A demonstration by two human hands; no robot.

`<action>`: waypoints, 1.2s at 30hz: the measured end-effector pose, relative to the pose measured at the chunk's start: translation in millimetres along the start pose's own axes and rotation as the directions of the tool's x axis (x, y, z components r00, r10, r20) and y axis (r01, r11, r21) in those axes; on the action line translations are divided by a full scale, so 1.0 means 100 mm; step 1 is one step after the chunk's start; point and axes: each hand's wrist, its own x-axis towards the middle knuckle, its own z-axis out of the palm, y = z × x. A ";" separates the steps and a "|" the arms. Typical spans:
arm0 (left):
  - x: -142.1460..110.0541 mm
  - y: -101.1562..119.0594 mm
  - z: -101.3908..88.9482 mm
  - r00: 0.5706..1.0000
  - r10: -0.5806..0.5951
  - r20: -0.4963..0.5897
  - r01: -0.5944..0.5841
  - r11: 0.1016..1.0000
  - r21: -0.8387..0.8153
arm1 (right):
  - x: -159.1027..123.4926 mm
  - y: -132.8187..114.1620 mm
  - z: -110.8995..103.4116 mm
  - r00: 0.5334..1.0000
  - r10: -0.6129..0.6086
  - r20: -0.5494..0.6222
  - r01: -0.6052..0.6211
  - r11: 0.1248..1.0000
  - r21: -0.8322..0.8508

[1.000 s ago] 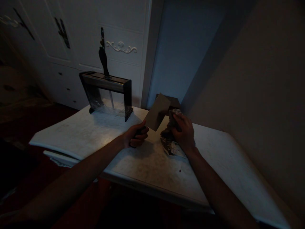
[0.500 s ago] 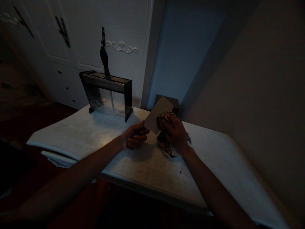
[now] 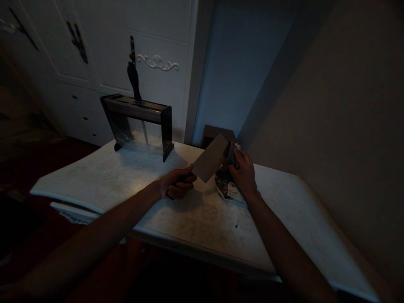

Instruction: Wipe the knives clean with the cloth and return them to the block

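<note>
My left hand point(image 3: 178, 183) is wrapped round the dark handle of a cleaver point(image 3: 211, 160), its broad flat blade tilted up to the right above the table. At the blade's far right end, my right hand point(image 3: 245, 170) grips a crumpled patterned cloth point(image 3: 225, 185). Part of the cloth is bunched in the fingers against the blade's edge, and the rest hangs below toward the tabletop. The palm hides some of the cloth. To the left stands a knife block point(image 3: 135, 107) with clear sides and a black-handled tool point(image 3: 134, 80) upright in its top slot.
A pale marbled table point(image 3: 202, 227) lies under both hands, with a small dark speck point(image 3: 236, 226) near its front. Behind it are a dark box point(image 3: 217, 131), a white cabinet point(image 3: 160, 88) and a wall point(image 3: 341, 105) on the right.
My right hand has slid the cloth to the right along the blade toward its far end, uncovering more of the blade. My left hand keeps hold of the cleaver, almost still.
</note>
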 end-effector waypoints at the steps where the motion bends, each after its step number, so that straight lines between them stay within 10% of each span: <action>1: 0.00 0.00 0.00 1.000 0.007 -0.003 -0.007 1.000 0.003 | 0.00 -0.01 -0.01 1.000 0.024 -0.019 -0.024 1.000 0.002; 10: -0.01 0.01 0.05 0.995 -0.076 -0.060 0.080 0.994 0.069 | 0.07 -0.04 -0.21 0.967 0.039 -0.250 0.002 0.987 0.162; 21: -0.03 0.01 0.09 0.982 -0.154 -0.108 0.170 0.973 0.156 | 0.12 0.05 -0.33 0.982 -0.122 0.142 0.098 0.982 0.164; 36: -0.03 0.03 0.06 0.999 -0.041 -0.031 0.045 0.990 0.135 | 0.09 0.11 -0.29 0.969 0.039 0.244 -0.065 0.993 0.099</action>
